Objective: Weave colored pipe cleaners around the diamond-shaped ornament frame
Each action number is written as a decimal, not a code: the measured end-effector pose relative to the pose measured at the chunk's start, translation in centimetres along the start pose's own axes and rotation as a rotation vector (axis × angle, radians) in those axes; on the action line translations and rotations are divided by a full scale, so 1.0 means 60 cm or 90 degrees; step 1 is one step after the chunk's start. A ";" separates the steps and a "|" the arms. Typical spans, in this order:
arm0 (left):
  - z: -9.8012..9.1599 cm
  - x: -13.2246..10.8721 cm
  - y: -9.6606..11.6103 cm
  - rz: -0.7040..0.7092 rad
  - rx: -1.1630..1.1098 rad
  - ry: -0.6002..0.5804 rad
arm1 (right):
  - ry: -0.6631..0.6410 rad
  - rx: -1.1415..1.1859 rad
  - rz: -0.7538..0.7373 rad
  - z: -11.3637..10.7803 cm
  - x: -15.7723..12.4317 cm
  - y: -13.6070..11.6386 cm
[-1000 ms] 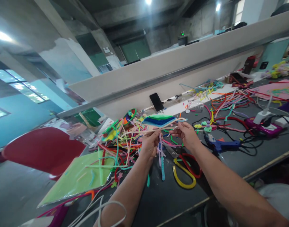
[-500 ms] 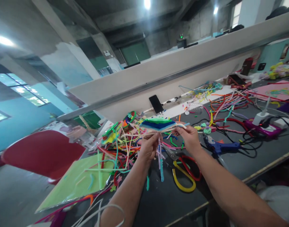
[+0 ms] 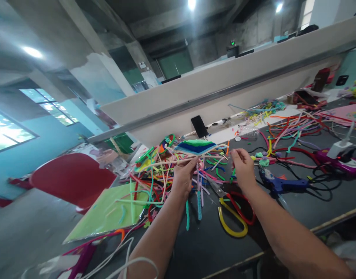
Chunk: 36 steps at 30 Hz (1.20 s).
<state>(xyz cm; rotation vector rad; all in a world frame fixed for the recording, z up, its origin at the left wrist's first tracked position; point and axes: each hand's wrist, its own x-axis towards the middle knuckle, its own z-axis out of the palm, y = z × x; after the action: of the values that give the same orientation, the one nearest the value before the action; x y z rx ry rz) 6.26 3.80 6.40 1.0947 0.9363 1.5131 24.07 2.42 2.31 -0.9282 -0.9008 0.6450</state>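
My left hand [image 3: 184, 176] pinches a flat pipe-cleaner craft piece [image 3: 195, 147], with bands of green, dark blue and light blue and cream stems along its lower edge. Cream ends stick out at its right. Apart from that piece, on its right, is my right hand [image 3: 242, 168], with thumb and fingers drawn together. Whether anything small sits between them cannot be made out. Scissors [image 3: 234, 213] with one yellow and one red handle loop lie on the dark table [image 3: 201, 248] below the hands. A heap of coloured pipe cleaners [image 3: 159, 176] lies left of and behind my left hand.
To the right lies a blue glue gun [image 3: 282, 184], near a purple power strip [image 3: 348, 164] with cables. A phone [image 3: 199, 126] leans at the white partition [image 3: 172, 106]. On the left are a green sheet packet [image 3: 105, 215] and a red chair [image 3: 70, 180].
My right hand has let go of the right end of the craft piece and moved off to the right. My left hand still holds the piece. The view has shifted slightly left.
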 end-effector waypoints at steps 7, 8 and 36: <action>0.007 -0.008 -0.019 -0.035 0.024 -0.023 | -0.186 -0.441 -0.346 0.004 -0.025 0.006; 0.008 -0.010 -0.022 -0.036 0.037 -0.034 | -0.174 -0.510 -0.337 0.005 -0.025 0.009; -0.001 0.000 -0.020 -0.027 -0.015 -0.057 | -0.114 0.294 0.062 -0.007 0.001 -0.023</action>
<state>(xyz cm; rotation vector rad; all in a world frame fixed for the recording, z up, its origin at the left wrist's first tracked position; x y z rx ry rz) 6.53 4.05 5.26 1.1095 0.8725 1.4249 24.63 1.66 3.43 -0.5069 -0.8189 0.9834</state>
